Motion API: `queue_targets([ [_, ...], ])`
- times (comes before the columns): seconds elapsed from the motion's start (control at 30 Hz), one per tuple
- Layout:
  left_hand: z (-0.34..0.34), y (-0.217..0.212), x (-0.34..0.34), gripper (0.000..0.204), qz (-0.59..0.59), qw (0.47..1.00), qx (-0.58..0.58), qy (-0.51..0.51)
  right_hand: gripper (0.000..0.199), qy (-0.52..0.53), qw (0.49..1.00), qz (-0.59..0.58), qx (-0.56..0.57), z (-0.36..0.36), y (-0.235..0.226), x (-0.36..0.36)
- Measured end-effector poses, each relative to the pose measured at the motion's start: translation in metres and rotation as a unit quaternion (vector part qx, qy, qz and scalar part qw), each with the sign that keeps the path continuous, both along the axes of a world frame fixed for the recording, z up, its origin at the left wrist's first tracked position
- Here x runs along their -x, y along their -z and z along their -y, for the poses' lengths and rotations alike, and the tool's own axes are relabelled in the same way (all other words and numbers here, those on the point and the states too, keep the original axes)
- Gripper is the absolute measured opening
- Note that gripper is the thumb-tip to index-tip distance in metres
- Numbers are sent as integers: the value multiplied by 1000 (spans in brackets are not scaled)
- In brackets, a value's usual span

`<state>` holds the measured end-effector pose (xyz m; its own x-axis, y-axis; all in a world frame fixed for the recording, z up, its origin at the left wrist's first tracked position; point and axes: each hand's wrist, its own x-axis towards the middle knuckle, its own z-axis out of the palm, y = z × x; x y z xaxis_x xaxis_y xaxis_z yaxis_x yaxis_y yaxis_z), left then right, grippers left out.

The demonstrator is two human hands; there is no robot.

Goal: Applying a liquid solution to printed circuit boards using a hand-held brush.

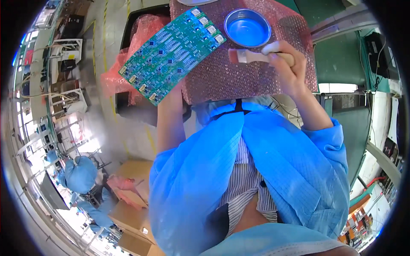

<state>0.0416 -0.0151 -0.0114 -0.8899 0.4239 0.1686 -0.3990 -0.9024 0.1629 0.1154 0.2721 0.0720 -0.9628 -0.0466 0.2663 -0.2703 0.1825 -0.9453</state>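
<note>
From the head camera we see the green circuit board (171, 53) held up at a slant on the left. The left hand is hidden behind the board, so we cannot tell how it is closed; only its bare forearm rises to the board's lower edge. The right hand (287, 64) is closed around the handle of a small brush (252, 55), whose pale bristles point left, just below a round metal dish (247, 27). The dish rests on pink bubble wrap (230, 81) covering the tabletop. Lower left, another person in a blue coat (81, 175) works beside cardboard boxes (132, 213).
</note>
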Motion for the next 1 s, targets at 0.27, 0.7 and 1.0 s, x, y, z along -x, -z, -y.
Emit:
queue_targets([
  [0.27, -115, -44, -35, 49, -22, 985, 69, 156, 13, 389, 904, -98, 150, -90, 19, -68],
  [0.7, -368, 6, -80, 39, 98, 934, 109, 327, 16, 619, 726, -125, 273, -211, 42, -223],
  [1.0, -468, 27, -33, 39, 3, 976, 148, 159, 14, 657, 701, -97, 260, -211, 51, -244],
])
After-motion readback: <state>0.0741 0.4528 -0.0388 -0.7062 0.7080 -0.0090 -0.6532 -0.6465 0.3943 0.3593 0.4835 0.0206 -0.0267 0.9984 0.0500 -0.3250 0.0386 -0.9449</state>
